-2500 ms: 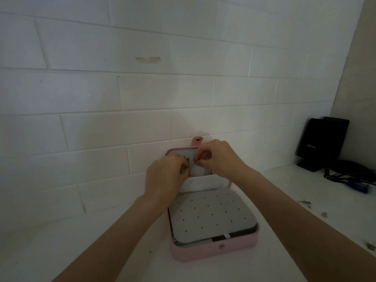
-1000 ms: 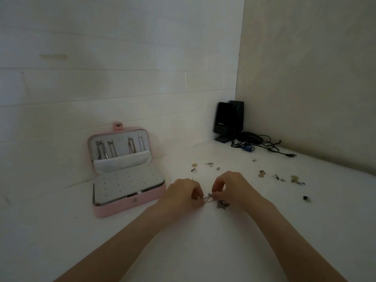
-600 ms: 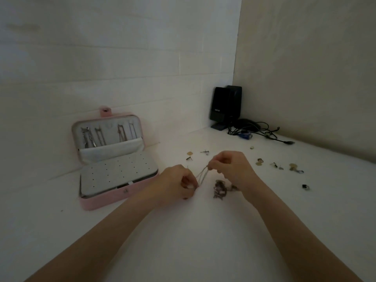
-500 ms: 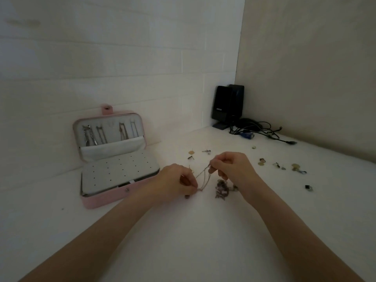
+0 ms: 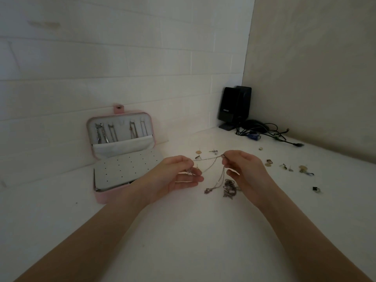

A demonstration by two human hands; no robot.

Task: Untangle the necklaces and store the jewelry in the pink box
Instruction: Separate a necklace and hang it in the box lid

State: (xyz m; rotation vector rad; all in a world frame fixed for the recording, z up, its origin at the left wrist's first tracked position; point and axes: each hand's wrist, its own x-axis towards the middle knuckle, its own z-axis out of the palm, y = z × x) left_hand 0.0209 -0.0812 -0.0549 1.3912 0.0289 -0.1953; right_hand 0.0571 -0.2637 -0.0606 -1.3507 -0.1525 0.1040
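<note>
Head view: both hands work just right of the pink box (image 5: 105, 197), which lies open on the white table (image 5: 183, 241) with its lid leaning against the brick wall. The left hand (image 5: 173, 178) has its grip narrowed to a pinch on one end of a thin silver chain (image 5: 209, 166). The right hand (image 5: 242, 169) pinches the same chain higher up, near its fingertips (image 5: 223, 156). From there the chain drops down to a tangled clump of necklaces (image 5: 228, 188) resting on the table, right of the box and between the two wrists.

The strand between the hands looks close to taut. My judgement is that pulling the hands further apart would cinch the knot in the clump rather than free it, and a fine chain like this could kink or snap at a link. Lifting higher could also drag the whole clump off the table, so that it swings and re-tangles.

Small earrings (image 5: 205, 152) lie just beyond the hands, and more loose pieces (image 5: 284, 166) sit further right of the box. A swinging chain or a sweeping forearm could scatter them.

Several chains already hang inside the box lid (image 5: 120, 131); a careless reach there might dislodge them.
</note>
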